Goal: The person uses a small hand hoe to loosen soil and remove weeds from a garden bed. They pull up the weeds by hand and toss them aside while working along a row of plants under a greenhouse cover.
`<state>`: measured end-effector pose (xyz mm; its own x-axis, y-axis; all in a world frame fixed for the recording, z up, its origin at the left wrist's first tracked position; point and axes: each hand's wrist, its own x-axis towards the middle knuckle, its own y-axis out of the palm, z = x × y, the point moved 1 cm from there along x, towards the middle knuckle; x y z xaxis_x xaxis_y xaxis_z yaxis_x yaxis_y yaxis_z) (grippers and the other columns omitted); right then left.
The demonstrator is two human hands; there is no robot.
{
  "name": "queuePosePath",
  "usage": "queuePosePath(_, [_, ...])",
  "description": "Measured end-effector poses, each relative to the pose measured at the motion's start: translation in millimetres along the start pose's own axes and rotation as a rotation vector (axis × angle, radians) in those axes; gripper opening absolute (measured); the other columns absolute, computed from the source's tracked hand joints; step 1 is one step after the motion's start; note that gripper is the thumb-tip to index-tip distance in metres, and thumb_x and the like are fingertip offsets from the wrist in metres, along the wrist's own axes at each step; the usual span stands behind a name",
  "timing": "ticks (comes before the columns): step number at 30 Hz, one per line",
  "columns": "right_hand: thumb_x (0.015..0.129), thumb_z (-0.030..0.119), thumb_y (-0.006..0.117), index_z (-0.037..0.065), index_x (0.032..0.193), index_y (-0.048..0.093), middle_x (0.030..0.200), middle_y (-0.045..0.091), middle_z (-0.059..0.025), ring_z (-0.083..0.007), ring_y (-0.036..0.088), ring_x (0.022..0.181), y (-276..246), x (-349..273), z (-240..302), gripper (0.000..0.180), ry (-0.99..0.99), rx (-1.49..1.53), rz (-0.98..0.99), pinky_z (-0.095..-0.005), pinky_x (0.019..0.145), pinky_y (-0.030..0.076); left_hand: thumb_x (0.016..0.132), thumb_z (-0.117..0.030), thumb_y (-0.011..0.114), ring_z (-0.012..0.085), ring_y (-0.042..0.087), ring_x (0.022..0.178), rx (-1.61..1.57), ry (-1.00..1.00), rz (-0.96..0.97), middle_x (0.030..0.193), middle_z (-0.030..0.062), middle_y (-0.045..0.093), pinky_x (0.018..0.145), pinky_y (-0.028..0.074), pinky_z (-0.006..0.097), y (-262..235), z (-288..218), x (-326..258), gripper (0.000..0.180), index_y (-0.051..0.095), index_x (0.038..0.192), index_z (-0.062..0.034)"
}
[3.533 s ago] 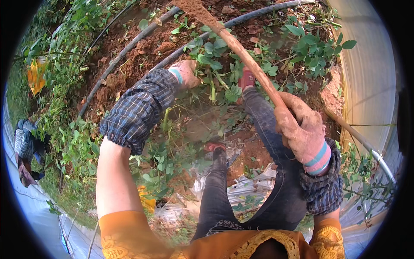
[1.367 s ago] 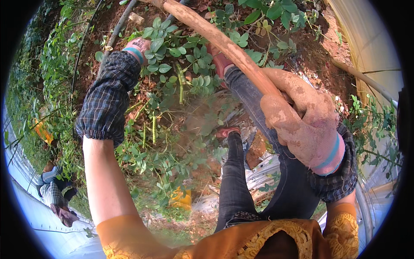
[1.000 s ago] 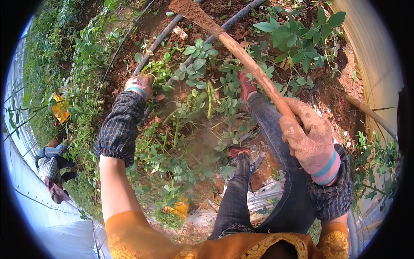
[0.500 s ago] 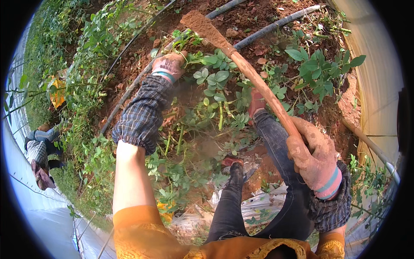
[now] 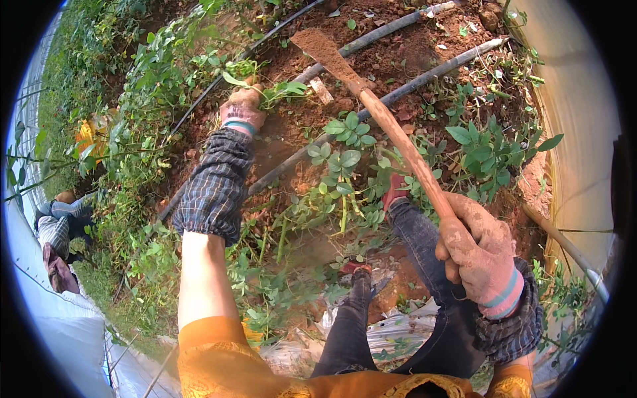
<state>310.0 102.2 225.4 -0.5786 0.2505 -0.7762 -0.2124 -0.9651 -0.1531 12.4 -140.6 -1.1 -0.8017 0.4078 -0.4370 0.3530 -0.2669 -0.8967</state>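
Note:
My right hand (image 5: pixel 481 252), in a soil-stained pink glove, is wrapped round the wooden handle of a hoe (image 5: pixel 405 142). The soil-coated hoe blade (image 5: pixel 325 53) is at the far end of the handle, over the red earth. Farther forward and to the left, my left hand (image 5: pixel 243 111), also gloved, is closed on a bunch of green weeds (image 5: pixel 282 93). Leaves stick out on both sides of its fingers, which hide the stems. Between the two hands grows a leafy plant (image 5: pixel 342 162) with rounded leaves.
Dark irrigation pipes (image 5: pixel 431 74) cross the red soil. Dense greenery (image 5: pixel 142 86) fills the left side, where another person (image 5: pixel 63 229) bends down. A pale plastic sheet (image 5: pixel 580 132) edges the right, with a pole (image 5: pixel 564 245) beside it. My shoes stand among cut stems.
My left hand has moved left with the weeds, away from the leafy plant, and more pipe and bare soil show there. The hoe has shifted slightly to the right in view.

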Motion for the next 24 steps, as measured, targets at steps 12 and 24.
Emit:
queuePosePath(12, [0.095, 0.023, 0.049, 0.007, 0.127, 0.049, 0.084, 0.062, -0.0196, -0.0372, 0.061, 0.067, 84, 168, -28, 0.036, -0.347, -0.807, -0.265, -0.0424, 0.060, 0.051, 0.073, -0.016, 0.062, 0.0303, 0.064, 0.095, -0.602, -0.640, -0.172, 0.093, 0.0191, 0.066, 0.082, 0.051, 0.036, 16, 88, -20, 0.053, 0.052, 0.124, -0.0038])
queuePosePath(24, [0.096, 0.021, 0.047, 0.003, 0.123, 0.051, 0.072, 0.060, -0.0107, -0.0277, 0.059, 0.061, 131, 163, -49, 0.032, -0.858, -0.818, 0.160, -0.0361, 0.054, 0.047, 0.095, -0.030, 0.042, 0.0275, 0.057, 0.107, -0.126, -0.344, 0.089, 0.117, 0.0126, 0.061, 0.091, 0.046, 0.033, 88, 142, 59, 0.037, 0.056, 0.120, -0.0068])
